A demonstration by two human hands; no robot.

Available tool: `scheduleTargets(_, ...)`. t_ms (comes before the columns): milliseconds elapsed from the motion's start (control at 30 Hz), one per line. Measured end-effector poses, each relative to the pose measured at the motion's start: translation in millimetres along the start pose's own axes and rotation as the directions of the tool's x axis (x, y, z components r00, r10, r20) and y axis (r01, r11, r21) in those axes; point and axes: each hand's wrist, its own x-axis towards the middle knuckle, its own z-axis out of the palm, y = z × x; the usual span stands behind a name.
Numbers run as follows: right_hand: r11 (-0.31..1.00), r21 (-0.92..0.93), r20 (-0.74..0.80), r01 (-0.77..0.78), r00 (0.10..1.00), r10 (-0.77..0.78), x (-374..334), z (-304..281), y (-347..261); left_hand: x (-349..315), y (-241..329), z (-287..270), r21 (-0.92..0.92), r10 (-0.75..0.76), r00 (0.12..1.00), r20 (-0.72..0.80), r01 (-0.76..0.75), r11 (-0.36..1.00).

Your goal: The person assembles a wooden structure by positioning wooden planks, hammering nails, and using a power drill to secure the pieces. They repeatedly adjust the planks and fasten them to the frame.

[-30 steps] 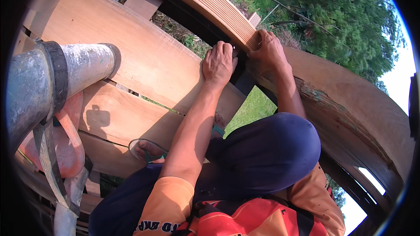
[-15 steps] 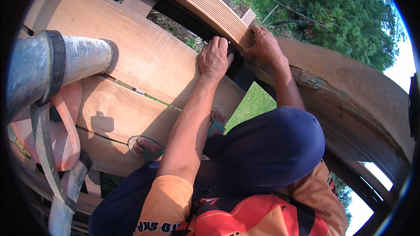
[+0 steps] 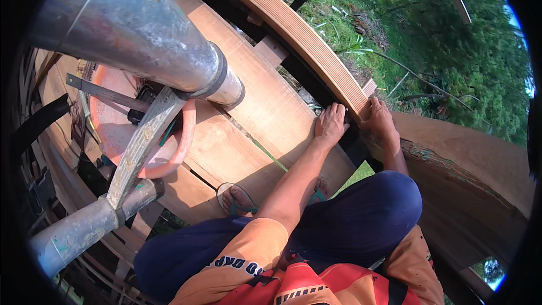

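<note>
A grooved wooden deck board runs from the upper middle down to my hands, along the outer edge of the planks. My right hand grips its near end, thumb on the inner side and fingers over the outer side. Close to that same end, on the inner side, my left hand is closed with its fingers curled. A tiny pale spot shows at its fingertips; what it holds, if anything, I cannot make out. Under the board end lies a dark beam, partly hidden by my hands.
Wide planks with gaps lie under my sandalled feet. At left stand thick metal pipes joined by a flat brace. Behind them is an orange basin with a handsaw across it. A weathered timber extends right; grass lies below.
My view has swung left, so the hands and board appear lower and further right. More of the board, basin and pipes shows. Both hands keep their places at the board end.
</note>
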Motion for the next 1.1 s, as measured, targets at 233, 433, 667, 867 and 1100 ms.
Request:
scheduleTargets(233, 1.000, -0.002, -0.045, -0.006, 0.999, 0.006, -1.5, -7.9, -6.0, 7.8, 53.1, -94.2, -0.536, -0.208, 0.945, -0.251, 0.043, 0.843)
scheduleTargets(433, 0.471, 0.650, -0.330, 0.596, 0.780, -0.533, -68.0, -179.9, -224.6, 23.3, 190.3, -317.8, -0.497, 0.247, 0.606, -0.756, -0.777, 0.387)
scheduleTargets(667, 0.089, 0.082, 0.010, 0.993, 0.089, -0.996, -91.1, -212.8, -388.8, -30.7, 266.3, -410.4, -0.399, 0.380, 0.555, -0.740, -0.817, 0.416)
scheduleTargets(867, 0.108, -0.336, 0.113, 0.936, 0.154, -0.982, -76.4, -171.0, -526.8, -71.7, 288.8, -436.1, -0.295, 0.592, 0.495, -0.636, -0.865, 0.406)
scheduleTargets(1100, 0.190, -0.569, 0.328, 0.800, 0.432, -0.840, -68.3, -163.6, -544.0, -89.7, 272.3, -455.3, -0.454, 0.643, 0.485, -0.592, -0.861, 0.231)
